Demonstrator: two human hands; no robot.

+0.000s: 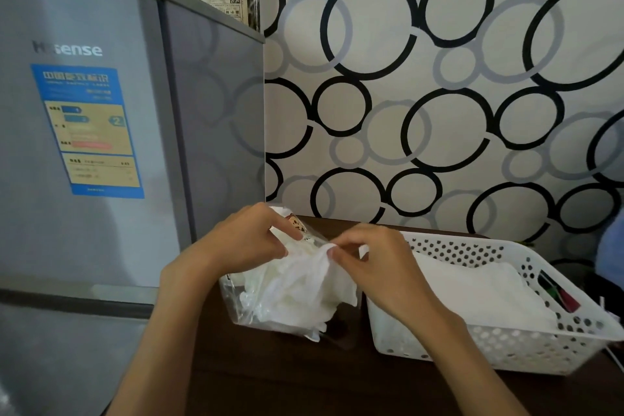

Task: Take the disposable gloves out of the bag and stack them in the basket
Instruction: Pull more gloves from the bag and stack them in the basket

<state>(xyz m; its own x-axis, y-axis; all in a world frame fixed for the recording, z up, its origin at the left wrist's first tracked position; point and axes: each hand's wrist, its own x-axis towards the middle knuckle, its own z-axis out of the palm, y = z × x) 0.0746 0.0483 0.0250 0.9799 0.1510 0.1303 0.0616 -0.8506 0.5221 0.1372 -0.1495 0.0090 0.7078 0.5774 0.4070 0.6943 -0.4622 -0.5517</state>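
A clear plastic bag (250, 307) full of thin white disposable gloves stands on the dark wooden table (277, 378), just left of a white perforated basket (506, 344). My left hand (250, 240) grips the bag's top edge by a small printed label. My right hand (374, 267) pinches the tip of a white glove (314, 280) that sticks out of the bag's mouth. A flat stack of white gloves (472, 294) lies inside the basket.
A grey fridge (101, 145) stands close on the left, against the table's edge. A wall with black and grey circles (439, 94) rises right behind the table. Red and green items (560, 297) lie in the basket's right end.
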